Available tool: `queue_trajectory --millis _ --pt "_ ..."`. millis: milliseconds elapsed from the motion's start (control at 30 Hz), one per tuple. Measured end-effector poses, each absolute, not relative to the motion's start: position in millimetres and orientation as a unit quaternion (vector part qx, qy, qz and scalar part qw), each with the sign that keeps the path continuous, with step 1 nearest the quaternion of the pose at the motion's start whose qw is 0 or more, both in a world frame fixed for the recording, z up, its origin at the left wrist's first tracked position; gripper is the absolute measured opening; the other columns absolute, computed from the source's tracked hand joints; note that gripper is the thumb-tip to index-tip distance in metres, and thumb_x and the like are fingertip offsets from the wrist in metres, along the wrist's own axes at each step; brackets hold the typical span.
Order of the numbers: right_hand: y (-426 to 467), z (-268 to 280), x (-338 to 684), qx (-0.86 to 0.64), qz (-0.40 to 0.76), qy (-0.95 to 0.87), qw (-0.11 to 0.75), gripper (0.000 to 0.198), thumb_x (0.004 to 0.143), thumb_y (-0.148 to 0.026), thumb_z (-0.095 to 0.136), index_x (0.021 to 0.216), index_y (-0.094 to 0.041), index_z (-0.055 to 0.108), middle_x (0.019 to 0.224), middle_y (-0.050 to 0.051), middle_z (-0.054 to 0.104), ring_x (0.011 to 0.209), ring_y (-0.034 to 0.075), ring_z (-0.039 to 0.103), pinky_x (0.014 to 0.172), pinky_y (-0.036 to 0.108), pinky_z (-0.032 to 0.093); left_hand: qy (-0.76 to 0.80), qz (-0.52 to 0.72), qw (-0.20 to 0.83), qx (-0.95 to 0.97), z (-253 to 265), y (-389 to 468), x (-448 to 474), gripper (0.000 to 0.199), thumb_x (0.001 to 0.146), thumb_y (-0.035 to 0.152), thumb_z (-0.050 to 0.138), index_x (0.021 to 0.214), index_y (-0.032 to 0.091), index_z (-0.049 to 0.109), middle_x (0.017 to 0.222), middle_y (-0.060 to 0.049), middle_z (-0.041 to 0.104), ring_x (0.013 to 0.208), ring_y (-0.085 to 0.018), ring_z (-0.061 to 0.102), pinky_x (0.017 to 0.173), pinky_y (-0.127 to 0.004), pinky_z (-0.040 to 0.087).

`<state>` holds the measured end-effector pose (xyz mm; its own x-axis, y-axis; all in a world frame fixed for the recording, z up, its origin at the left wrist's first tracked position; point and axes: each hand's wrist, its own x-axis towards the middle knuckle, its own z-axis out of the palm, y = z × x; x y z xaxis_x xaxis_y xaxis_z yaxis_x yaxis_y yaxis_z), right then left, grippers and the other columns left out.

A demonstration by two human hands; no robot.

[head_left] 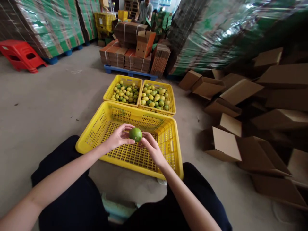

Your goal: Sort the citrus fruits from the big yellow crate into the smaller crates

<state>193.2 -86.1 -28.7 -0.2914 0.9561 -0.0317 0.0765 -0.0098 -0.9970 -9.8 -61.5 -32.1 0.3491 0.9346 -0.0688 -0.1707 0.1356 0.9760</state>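
Observation:
Between my two hands is a round green lemon [135,134], held up over a large yellow plastic crate [95,134]. Fingers and thumb of my left hand [116,138] close on its left side. My right hand [154,148] grips the opposite side with its fingertips. Below them shows the crate's slotted floor. Just beyond stand two more yellow crates, the left one [109,88] and the right one [171,98], both filled with yellow and green lemons [154,95].
Many open cardboard boxes [225,144] lie piled on the right. Flattened cartons [115,56] are stacked on a blue pallet [130,71] ahead. A red stool [22,56] and wrapped pallets [55,25] stand at the left. Another person [145,11] is at the back.

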Motion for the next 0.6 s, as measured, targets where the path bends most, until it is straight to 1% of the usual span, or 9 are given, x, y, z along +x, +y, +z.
queue_trajectory --millis 67,133,200,267,333,400,467,533,600 --pt "-85 -27 189 -0.430 0.603 -0.545 0.393 0.042 0.086 -0.060 0.061 0.108 -0.024 0.061 0.093 0.003 0.068 0.082 0.019 0.064 0.074 0.034 0.053 0.375 0.437 0.624 0.528 -31 -63 -10 0.063 0.058 0.025 0.092 0.112 0.021 0.059 0.113 -0.007 0.065 0.100 -0.020 0.065 0.095 -0.040 0.049" --pt "-85 -25 186 -0.421 0.625 -0.521 0.401 0.042 0.082 -0.057 0.067 0.108 -0.024 0.062 0.090 0.002 0.069 0.080 0.019 0.064 0.074 0.033 0.053 0.373 0.438 0.602 0.554 -29 -65 -11 0.061 0.060 0.021 0.090 0.112 0.020 0.059 0.112 -0.007 0.066 0.102 -0.021 0.065 0.098 -0.041 0.049" --pt "-85 -24 183 -0.416 0.625 -0.511 0.418 0.045 0.077 -0.053 0.075 0.109 -0.025 0.061 0.092 0.002 0.070 0.083 0.019 0.065 0.077 0.034 0.053 0.368 0.444 0.587 0.568 -27 -68 -12 0.059 0.063 0.019 0.088 0.114 0.021 0.059 0.116 -0.008 0.065 0.108 -0.022 0.063 0.099 -0.041 0.049" --pt "-84 -25 182 -0.406 0.619 -0.512 0.436 0.048 0.073 -0.048 0.080 0.111 -0.026 0.060 0.095 0.002 0.070 0.086 0.019 0.066 0.080 0.034 0.053 0.358 0.453 0.582 0.572 -26 -69 -13 0.060 0.065 0.017 0.085 0.118 0.023 0.057 0.127 -0.009 0.060 0.116 -0.024 0.060 0.099 -0.040 0.051" --pt "-83 -27 180 -0.396 0.609 -0.518 0.452 0.049 0.071 -0.044 0.083 0.111 -0.027 0.060 0.095 0.002 0.070 0.086 0.018 0.066 0.080 0.034 0.054 0.358 0.455 0.577 0.577 -26 -70 -14 0.063 0.067 0.016 0.082 0.123 0.025 0.054 0.138 -0.011 0.054 0.124 -0.026 0.057 0.098 -0.039 0.052" --pt "-82 -29 179 -0.389 0.594 -0.527 0.467 0.051 0.069 -0.041 0.085 0.111 -0.028 0.060 0.098 0.002 0.069 0.085 0.018 0.066 0.080 0.034 0.055 0.370 0.451 0.555 0.593 -27 -71 -14 0.062 0.070 0.015 0.079 0.126 0.024 0.054 0.141 -0.012 0.052 0.126 -0.027 0.055 0.098 -0.040 0.053" --pt "-81 -32 178 -0.385 0.573 -0.537 0.485 0.054 0.067 -0.037 0.087 0.113 -0.028 0.060 0.108 0.003 0.067 0.089 0.018 0.067 0.082 0.034 0.056 0.383 0.446 0.515 0.624 -29 -70 -13 0.058 0.073 0.014 0.075 0.126 0.022 0.055 0.135 -0.013 0.057 0.123 -0.026 0.058 0.098 -0.041 0.054" --pt "-81 -33 177 -0.377 0.553 -0.548 0.502 0.056 0.066 -0.035 0.089 0.113 -0.029 0.061 0.117 0.004 0.065 0.092 0.019 0.067 0.085 0.035 0.057 0.391 0.441 0.463 0.662 -30 -70 -13 0.055 0.074 0.012 0.073 0.126 0.020 0.056 0.127 -0.012 0.062 0.114 -0.024 0.063 0.096 -0.041 0.055" --pt "-81 -34 176 -0.367 0.539 -0.560 0.511 0.054 0.066 -0.033 0.089 0.113 -0.030 0.061 0.119 0.004 0.064 0.093 0.018 0.067 0.087 0.035 0.057 0.392 0.434 0.410 0.699 -29 -69 -13 0.055 0.075 0.009 0.072 0.127 0.020 0.056 0.124 -0.011 0.065 0.108 -0.023 0.065 0.094 -0.041 0.056"
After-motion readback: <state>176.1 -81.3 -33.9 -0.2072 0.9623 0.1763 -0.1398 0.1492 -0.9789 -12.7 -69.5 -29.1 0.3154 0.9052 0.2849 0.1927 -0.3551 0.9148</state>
